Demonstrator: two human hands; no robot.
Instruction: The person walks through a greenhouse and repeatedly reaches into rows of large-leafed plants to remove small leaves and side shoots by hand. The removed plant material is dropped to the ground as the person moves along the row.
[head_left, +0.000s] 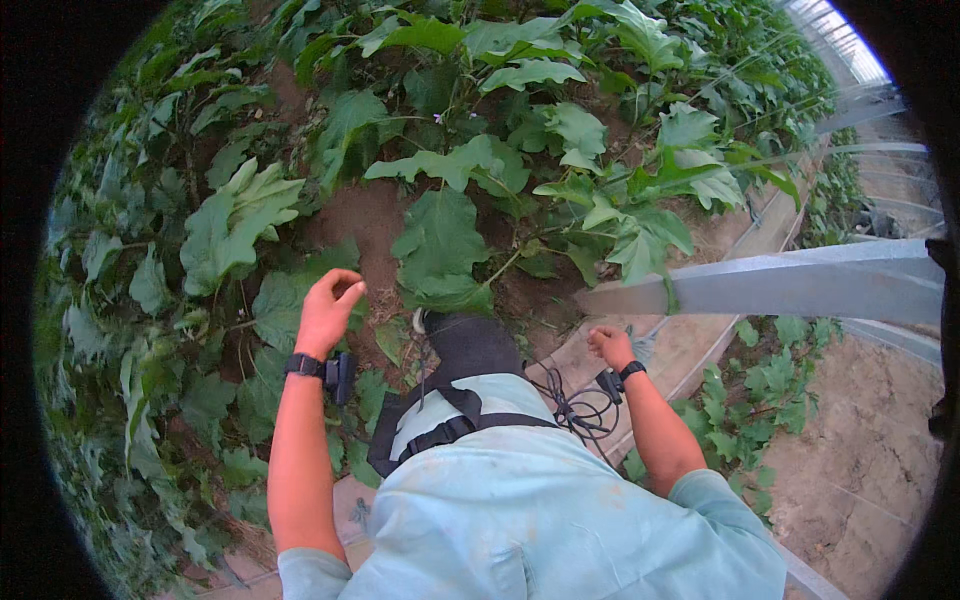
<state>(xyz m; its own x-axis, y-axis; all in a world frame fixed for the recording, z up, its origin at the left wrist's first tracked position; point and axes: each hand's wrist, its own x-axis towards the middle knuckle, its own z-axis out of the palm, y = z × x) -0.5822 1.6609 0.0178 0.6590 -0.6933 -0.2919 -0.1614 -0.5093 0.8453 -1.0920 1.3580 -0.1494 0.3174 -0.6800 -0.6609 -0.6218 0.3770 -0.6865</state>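
My left hand (328, 309) is raised over the foliage at my left, its fingers loosely curled and a gap showing beside the thumb. I see nothing in it. Broad eggplant leaves (281, 307) lie just behind and around that hand. Lower at my other side, my right hand (613, 347) hangs near a concrete ledge (697, 341), the fingers bent inward. Whether anything small sits inside those fingers is hidden. A large eggplant leaf (441, 244) spreads directly before me, above my dark trouser leg (472, 341).
A pale metal post (787, 281) juts in from the right, past my right hand. Black cable (581, 412) lies looped by my right hip. Small purple flowers (439, 118) show among the plants ahead. Bare soil (352, 225) runs between rows; cracked ground (847, 435) lies beyond the ledge.
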